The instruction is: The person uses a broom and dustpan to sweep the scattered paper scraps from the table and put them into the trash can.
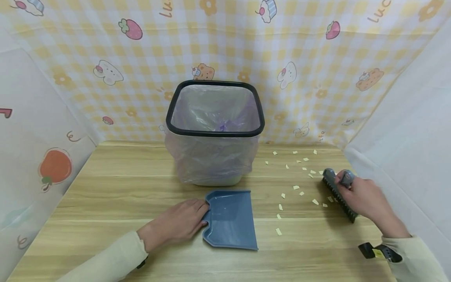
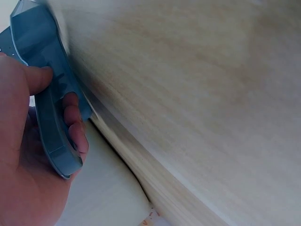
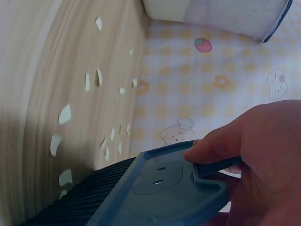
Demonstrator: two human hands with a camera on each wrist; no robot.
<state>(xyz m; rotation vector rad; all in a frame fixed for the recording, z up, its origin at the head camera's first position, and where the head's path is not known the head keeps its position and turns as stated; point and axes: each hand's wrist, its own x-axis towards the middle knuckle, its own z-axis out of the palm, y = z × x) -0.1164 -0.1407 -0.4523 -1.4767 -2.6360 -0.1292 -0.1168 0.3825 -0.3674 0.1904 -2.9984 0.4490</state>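
My left hand (image 1: 181,220) grips the handle of a blue-grey dustpan (image 1: 230,219), which lies on the table with its wide edge facing right. In the left wrist view, the fingers (image 2: 75,125) curl through the handle's opening and the thumb presses on top. At the right, my right hand (image 1: 364,196) holds a small hand brush (image 1: 338,194) by its handle. Its dark bristles (image 3: 89,193) point down at the table among paper scraps. Several pale yellow paper scraps (image 1: 296,187) lie scattered between the dustpan and the brush, some right beside the bristles.
A trash bin (image 1: 215,172) with a black rim and a thin plastic liner stands at the back middle, behind the dustpan. A checked yellow cloth (image 1: 141,78) hangs behind the wooden table (image 1: 116,188). White cloth sides (image 1: 398,149) bound the table left and right.
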